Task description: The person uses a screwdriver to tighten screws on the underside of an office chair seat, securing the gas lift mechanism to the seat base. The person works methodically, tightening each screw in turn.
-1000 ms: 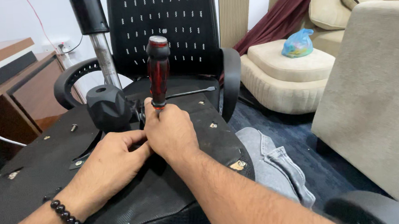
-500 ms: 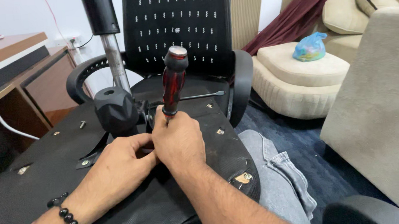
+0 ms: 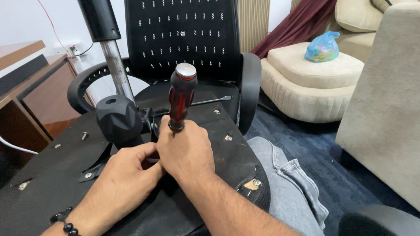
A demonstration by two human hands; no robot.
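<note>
An upturned black chair seat [image 3: 43, 193] lies across my lap, its underside facing up. My right hand [image 3: 186, 151] grips a screwdriver with a red and black handle [image 3: 180, 99], held upright with its tip hidden under my fingers. My left hand [image 3: 125, 175] rests against the right one, its fingers pressed onto the seat mechanism at the tip. Just left of the tool stands a black faceted knob [image 3: 118, 120], and behind it a chrome gas-lift column [image 3: 116, 70] rises out of view. Loose screws [image 3: 84, 135] sit in the seat's underside.
A black mesh office chair [image 3: 184, 31] stands right behind the seat. A wooden desk [image 3: 15, 82] with a white cable is on the left. Beige sofa cushions [image 3: 310, 74] with a blue plastic bag [image 3: 322, 47] and a beige armchair [image 3: 406, 104] fill the right.
The hands stay on the screwdriver at the same spot on the seat. The tool's handle has tilted slightly and the camera view has shifted a little.
</note>
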